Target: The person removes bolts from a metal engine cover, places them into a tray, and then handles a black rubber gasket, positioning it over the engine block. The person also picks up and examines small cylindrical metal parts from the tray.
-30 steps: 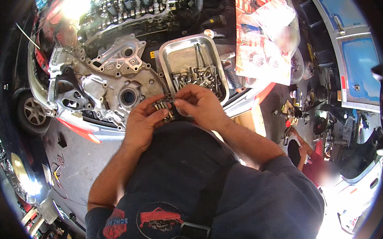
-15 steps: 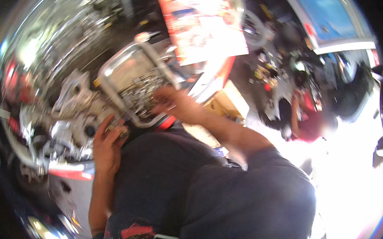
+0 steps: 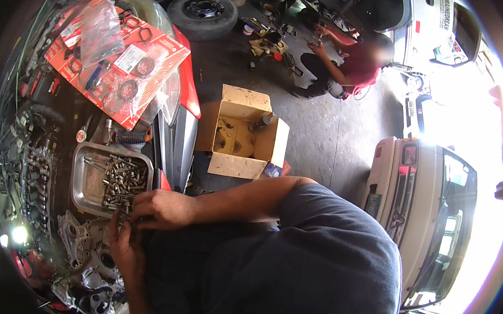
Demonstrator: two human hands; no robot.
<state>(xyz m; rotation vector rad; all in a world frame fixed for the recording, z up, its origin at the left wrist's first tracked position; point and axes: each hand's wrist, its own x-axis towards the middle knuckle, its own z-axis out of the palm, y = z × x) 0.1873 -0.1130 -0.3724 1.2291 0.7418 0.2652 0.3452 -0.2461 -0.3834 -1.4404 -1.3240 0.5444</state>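
A metal tray full of loose bolts rests in the engine bay. At its near edge my two hands meet. My left hand is curled, and a few small metal pieces that look like bolts show at its fingertips. My right hand comes in from the right with its fingers bent together over those pieces. Whatever sits inside the right fingers is hidden. Below the tray, next to my left hand, lie grey cast-metal engine parts.
A red gasket sheet pack lies beyond the tray, near a blue-and-orange brush-like tool. An open cardboard box stands on the floor. Farther off are a tyre, a crouching person in red and a white vehicle.
My right hand has left the tray's contents and come to my left hand. My head has turned, so the box, floor and vehicles now show more plainly.
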